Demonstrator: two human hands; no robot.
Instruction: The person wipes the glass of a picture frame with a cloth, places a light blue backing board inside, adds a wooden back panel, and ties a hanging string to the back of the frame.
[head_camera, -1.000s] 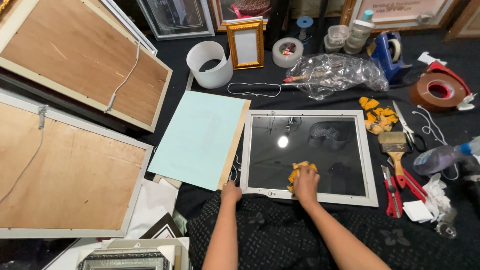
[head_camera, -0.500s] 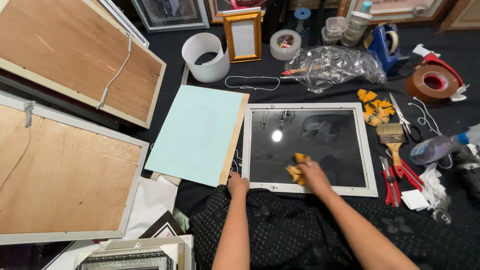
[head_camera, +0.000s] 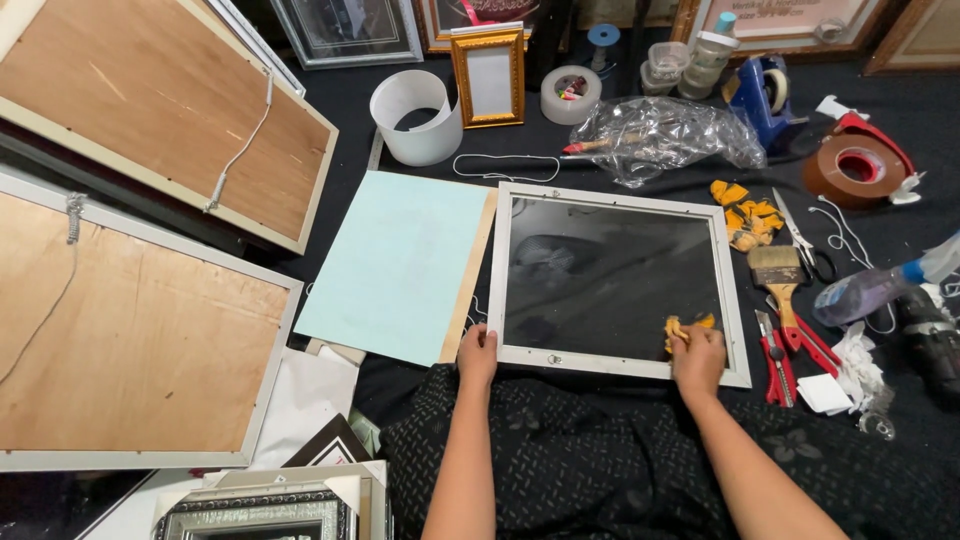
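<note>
A white picture frame (head_camera: 612, 194) with dark glass lies flat on the black cloth in front of me. My left hand (head_camera: 478, 352) grips its near left corner. At the near right corner of the glass, my right hand (head_camera: 697, 358) presses a crumpled yellow cloth (head_camera: 685, 326) onto the pane. A pale green board (head_camera: 400, 262) with a wooden edge lies just left of the frame.
Two large frames lie back-up at left (head_camera: 130, 330) (head_camera: 170, 110). Right of the frame sit a paintbrush (head_camera: 783, 280), red pliers (head_camera: 775, 352), scissors (head_camera: 800, 238), a spray bottle (head_camera: 870, 290) and yellow rags (head_camera: 745, 212). Tape dispensers (head_camera: 862, 165), crumpled plastic (head_camera: 665, 135) and a small gold frame (head_camera: 488, 75) stand behind.
My right hand slid the yellow cloth from the near left-middle of the glass across to its near right corner. My left hand stayed on the frame's near left corner.
</note>
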